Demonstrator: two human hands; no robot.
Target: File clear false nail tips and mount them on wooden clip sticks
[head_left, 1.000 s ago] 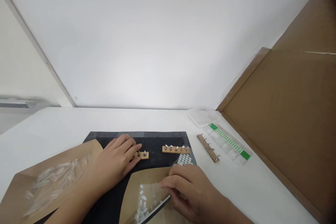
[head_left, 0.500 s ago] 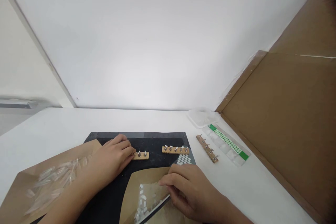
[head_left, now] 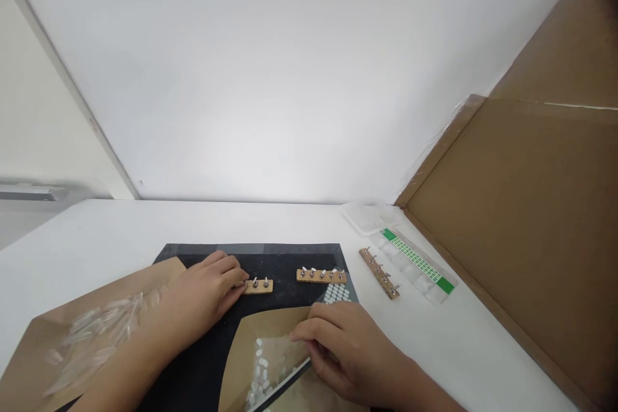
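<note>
Plainly, in the head view, the left hand (head_left: pixel 212 290) is pinching the left end of a switch strip (head_left: pixel 263 290), its bent fingers hiding the grip itself. That strip is lying on the black mat (head_left: pixel 284 261), with two of its small levers showing, both wearing white tips. The right hand (head_left: pixel 347 351) is hanging over a brown paper tray (head_left: pixel 236 341), thumb and fingers curled together; whether they are holding a cap or the clear bag's edge, one cannot tell. White caps (head_left: pixel 263 364) are lying in the tray, partly under the clear plastic.

Judging by looks, the strip is probably behaving as a light, stiff piece, steady enough under a few fingers. Its bare long edges are offering the best hold, since the levers are sticking up and looking easier to knock. The caps are likely feeling light, smooth and slippery, thus calling for a fingertip pinch on their sides. A second strip (head_left: pixel 321 278) is resting farther right on the mat, its five levers upright or leaning, and a third strip (head_left: pixel 379 273) is lying slantwise on the white tabletop (head_left: pixel 270 222).
</note>
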